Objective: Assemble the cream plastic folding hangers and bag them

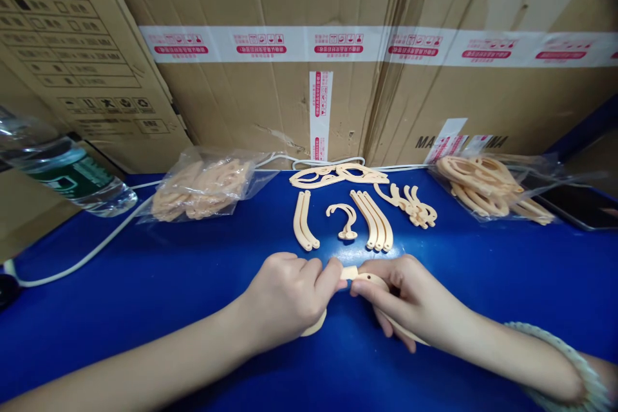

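Note:
My left hand point(294, 293) is closed in a pinch on a beige plastic hanger piece point(349, 273), and a rounded beige end point(315, 325) shows beneath that hand. My right hand point(410, 290) grips a curved beige hanger arm point(371, 278) with a small hole near its end; its tail runs out below the palm. The two held parts meet between my fingertips, though whether they are joined I cannot tell. Just beyond my hands lie a hanger hook point(346, 222), two curved bars point(304, 222) to its left and three more bars point(374, 222) to its right.
Several small curved parts point(412, 206) and flat hanger arms point(316, 176) lie farther back. Clear bags of beige parts stand left point(207, 187) and right point(483, 187). A water bottle point(72, 170), white cable point(87, 264), phone point(579, 203) and cardboard boxes point(270, 103) edge the blue table point(145, 309).

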{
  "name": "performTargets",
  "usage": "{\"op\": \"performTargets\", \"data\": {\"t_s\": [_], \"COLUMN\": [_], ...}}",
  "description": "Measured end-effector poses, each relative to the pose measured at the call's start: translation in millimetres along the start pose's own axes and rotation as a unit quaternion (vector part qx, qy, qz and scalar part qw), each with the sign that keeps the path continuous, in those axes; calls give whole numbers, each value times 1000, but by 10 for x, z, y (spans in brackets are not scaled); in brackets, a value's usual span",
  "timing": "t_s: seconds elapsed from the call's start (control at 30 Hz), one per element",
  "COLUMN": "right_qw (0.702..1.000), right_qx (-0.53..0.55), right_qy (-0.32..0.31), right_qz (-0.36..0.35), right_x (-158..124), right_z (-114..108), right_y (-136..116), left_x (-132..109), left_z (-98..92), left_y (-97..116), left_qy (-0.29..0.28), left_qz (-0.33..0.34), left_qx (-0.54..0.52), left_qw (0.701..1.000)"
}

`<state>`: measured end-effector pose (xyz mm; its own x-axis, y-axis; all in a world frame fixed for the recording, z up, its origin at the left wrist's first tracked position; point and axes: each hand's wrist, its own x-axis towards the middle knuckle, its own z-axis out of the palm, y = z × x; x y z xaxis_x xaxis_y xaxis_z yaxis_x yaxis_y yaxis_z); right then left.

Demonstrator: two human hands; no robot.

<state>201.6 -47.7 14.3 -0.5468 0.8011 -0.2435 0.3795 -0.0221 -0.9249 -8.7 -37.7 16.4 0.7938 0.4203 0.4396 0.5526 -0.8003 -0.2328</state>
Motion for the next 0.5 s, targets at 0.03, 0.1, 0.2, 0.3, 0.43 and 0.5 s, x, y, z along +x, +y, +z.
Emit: {"op": "performTargets", "data": {"t_s": [0.03,0.1,0.2,0.3,0.43,0.5], "right_qw": [999,995,979,933,890,909], "right_qx": [-28,-76,-150,-270,-334,-284], "right_qy": [14,37,74,115,140,156], "right_qz": [-21,-56,-117,-210,-276,-261], "right_x": [-3,-15,-48,-85,-121,-133], "right_z": [-7,-23,-37,-20,-11,-71], "right_y": [-2,-17,-48,-59,-74,-111], "left_x": [5,16,34,36,18,15], "left_z": [-5,-26,-63,-62,-18,-18], "left_y": [1,1,-7,-20,-6,22], "left_qy": [-1,5,22,-10,-77,-73], "left_qz": [-3,-4,-4,-53,-169,-217], "left_qx": [2,11,22,-25,-175,-259], "left_qw": [1000,1000,1000,998,967,939]}}
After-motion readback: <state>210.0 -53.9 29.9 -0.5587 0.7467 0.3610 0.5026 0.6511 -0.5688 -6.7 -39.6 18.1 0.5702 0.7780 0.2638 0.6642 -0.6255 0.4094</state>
